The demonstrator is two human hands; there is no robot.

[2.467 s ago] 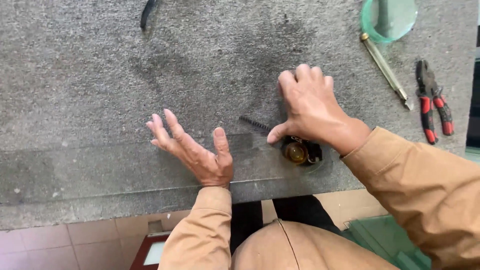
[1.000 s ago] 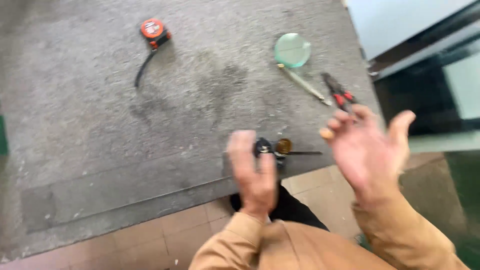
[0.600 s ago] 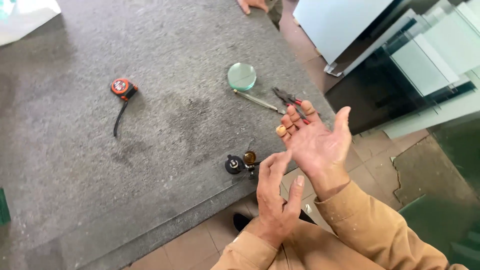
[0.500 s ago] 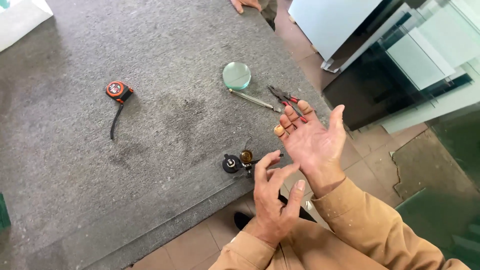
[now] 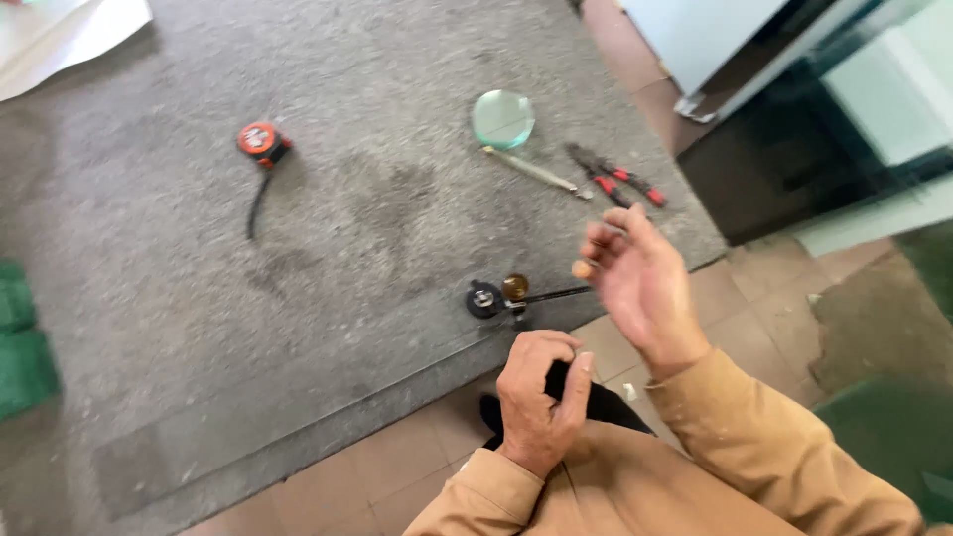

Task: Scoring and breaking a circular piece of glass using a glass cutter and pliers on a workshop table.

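My left hand hovers off the table's near edge, fingers curled loosely with nothing in them. My right hand is raised above the table's near right corner, palm open, fingers spread, holding nothing. Just left of it lies a small black and brass tool with a thin black rod on the grey felt-covered table. Farther back rest a round glass disc, a slim metal-handled tool and red-handled pliers. An orange tape measure with a black strap lies at the back left.
White sheet at the far left corner. Green objects at the table's left edge. Tiled floor below the near edge. Dark glass panels and a pale cabinet stand to the right.
Both hands lifted off the table and away from the black and brass tool. The left hand's fingers curled in. The view swung back and left, showing more of the table.
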